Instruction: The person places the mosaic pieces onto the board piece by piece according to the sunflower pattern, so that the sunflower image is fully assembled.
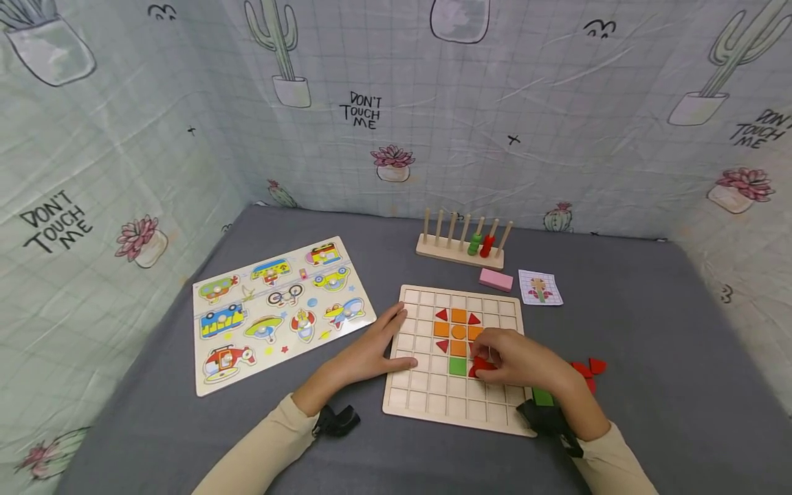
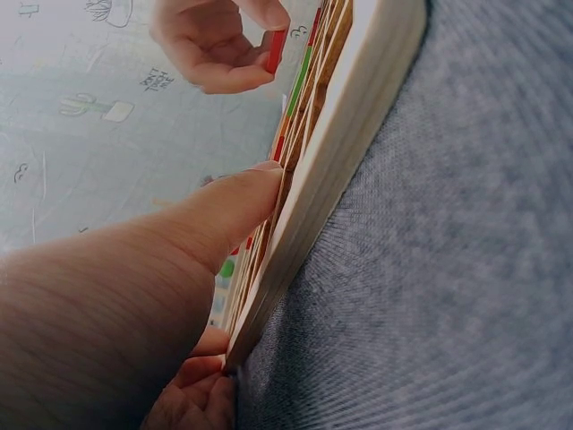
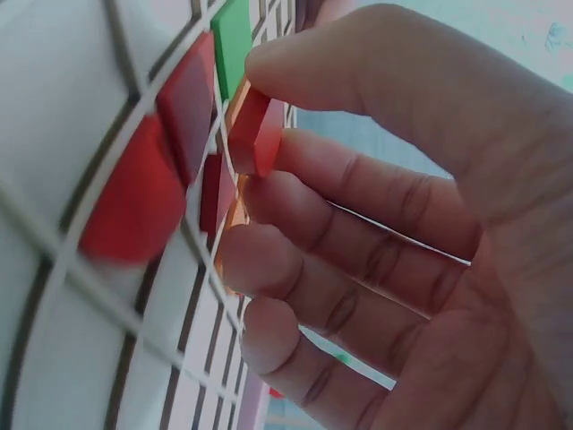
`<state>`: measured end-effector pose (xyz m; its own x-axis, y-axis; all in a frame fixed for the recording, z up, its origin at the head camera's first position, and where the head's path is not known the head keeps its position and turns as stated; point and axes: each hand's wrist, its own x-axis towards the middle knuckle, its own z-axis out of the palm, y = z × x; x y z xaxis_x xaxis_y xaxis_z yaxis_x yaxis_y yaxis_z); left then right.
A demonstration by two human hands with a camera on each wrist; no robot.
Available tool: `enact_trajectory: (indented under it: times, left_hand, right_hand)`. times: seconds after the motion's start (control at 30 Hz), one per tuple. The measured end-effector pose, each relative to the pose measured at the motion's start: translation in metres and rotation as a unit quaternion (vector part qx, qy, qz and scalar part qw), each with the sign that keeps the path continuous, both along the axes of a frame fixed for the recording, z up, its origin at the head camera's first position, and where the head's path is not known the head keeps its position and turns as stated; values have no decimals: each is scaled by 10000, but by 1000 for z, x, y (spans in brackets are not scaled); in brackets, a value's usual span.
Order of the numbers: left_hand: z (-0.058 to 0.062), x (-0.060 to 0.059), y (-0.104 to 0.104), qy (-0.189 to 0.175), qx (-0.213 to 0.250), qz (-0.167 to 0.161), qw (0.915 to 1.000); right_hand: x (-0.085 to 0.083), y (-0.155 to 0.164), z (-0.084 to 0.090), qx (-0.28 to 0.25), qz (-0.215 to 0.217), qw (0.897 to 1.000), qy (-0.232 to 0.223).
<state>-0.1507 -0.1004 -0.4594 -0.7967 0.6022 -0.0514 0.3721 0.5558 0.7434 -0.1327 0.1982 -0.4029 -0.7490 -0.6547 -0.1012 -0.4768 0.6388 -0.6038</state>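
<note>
Pinching a red piece (image 3: 255, 130) between thumb and forefinger, the right hand (image 1: 516, 357) holds it just above the grid board (image 1: 427, 405), beside the green square (image 1: 457, 366). The left hand (image 1: 371, 350) lies flat with straight fingers on the board's left edge, steadying it on the grey surface (image 1: 650, 385).

Progress, as judged from the board: a partial figure is laid near the centre, with orange squares (image 1: 458, 315) around an orange disc and red triangles (image 1: 441, 314) at three corners. The fourth corner is hidden by the right hand. Most cells remain unfilled.

Remaining stock: loose red pieces (image 1: 588, 370) lie to the right of the board. A pattern card (image 1: 540, 287) and a pink block (image 1: 496, 279) lie beyond it.
</note>
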Motion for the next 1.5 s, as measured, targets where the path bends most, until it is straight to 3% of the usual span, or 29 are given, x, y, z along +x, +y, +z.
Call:
enact_trajectory:
  times: [0.7, 1.5]
  left_hand:
    - [-1, -5, 3, 25, -12, 6, 10000]
    - [-3, -3, 1, -31, -27, 18, 10000]
  right_hand:
    - [-5, -47, -7, 192, 283, 9987, 376]
    - [-2, -56, -16, -55, 113, 9995, 276]
